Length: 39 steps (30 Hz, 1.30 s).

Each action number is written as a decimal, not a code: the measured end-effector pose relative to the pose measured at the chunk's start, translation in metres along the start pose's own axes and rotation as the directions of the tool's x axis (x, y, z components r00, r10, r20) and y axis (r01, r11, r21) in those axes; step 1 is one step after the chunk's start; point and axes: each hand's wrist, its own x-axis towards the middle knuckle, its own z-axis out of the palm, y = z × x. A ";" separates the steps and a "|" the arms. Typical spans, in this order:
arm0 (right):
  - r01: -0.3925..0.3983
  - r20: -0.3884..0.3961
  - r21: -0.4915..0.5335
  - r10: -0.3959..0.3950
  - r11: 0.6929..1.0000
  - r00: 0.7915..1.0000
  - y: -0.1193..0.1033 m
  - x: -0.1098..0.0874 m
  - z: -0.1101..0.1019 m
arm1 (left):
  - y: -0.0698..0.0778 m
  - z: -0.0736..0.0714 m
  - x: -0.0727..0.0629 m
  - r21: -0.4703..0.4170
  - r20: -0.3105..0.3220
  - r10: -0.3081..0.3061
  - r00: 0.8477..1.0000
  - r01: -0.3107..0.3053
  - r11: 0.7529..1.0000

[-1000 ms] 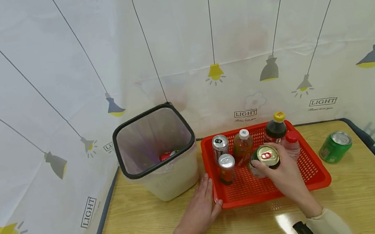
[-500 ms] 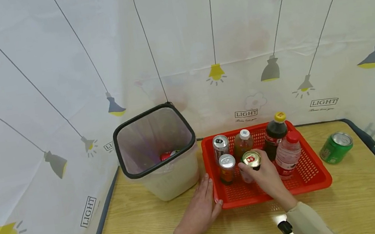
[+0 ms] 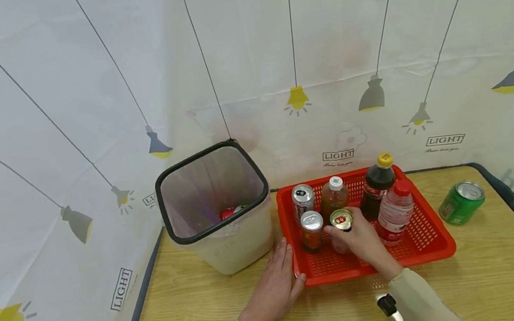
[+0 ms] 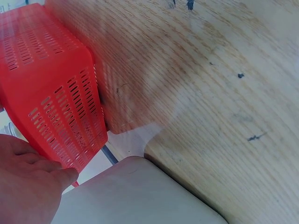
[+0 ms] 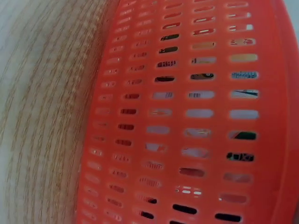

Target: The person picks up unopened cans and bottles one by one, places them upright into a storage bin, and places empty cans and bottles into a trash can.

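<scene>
My right hand (image 3: 367, 240) holds a can (image 3: 342, 220) with a gold top and red tab, low in the red plastic basket (image 3: 348, 276). Left of it stand two more cans, a silver-topped orange-brown can (image 3: 312, 231) and a silver can (image 3: 302, 200). Behind is a white-capped bottle (image 3: 335, 199). On the right are a cola bottle (image 3: 377, 186) with a yellow cap and a pink bottle (image 3: 395, 213) with a red cap. My left hand (image 3: 273, 292) rests against the basket's left side, fingers extended. The basket wall (image 5: 275, 116) hides the right hand in the right wrist view.
A bin (image 3: 238, 245) with a black rim stands left of the basket, with something red (image 3: 227, 213) inside. A green can (image 3: 462, 203) stands on the wooden table (image 3: 188, 308) to the right. A printed cloth (image 3: 262, 47) hangs behind.
My right hand has moved left and lowered the gold-topped can beside the orange-brown can. The pink bottle now shows fully. My left hand has stayed at the basket.
</scene>
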 end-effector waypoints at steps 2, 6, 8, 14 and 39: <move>-0.003 0.011 -0.005 0.003 1.000 1.000 0.001 0.001 0.000 | 0.000 0.000 0.000 0.000 -0.003 0.003 1.000 -0.003 1.000; -0.018 0.029 -0.015 0.018 1.000 0.999 0.001 0.002 -0.001 | 0.000 0.000 0.000 -0.002 -0.003 0.005 1.000 -0.005 1.000; -0.026 0.031 -0.018 0.027 0.999 0.999 0.001 0.003 0.000 | 0.001 -0.001 -0.001 -0.002 -0.002 0.005 1.000 -0.005 1.000; -0.053 0.032 -0.016 0.054 0.998 0.998 0.001 0.005 0.001 | 0.001 -0.003 -0.002 0.005 -0.011 0.012 1.000 -0.012 1.000; 0.059 0.099 -0.136 -0.046 0.989 0.994 0.006 -0.003 -0.012 | 0.001 0.000 -0.001 -0.009 -0.003 -0.002 1.000 0.002 1.000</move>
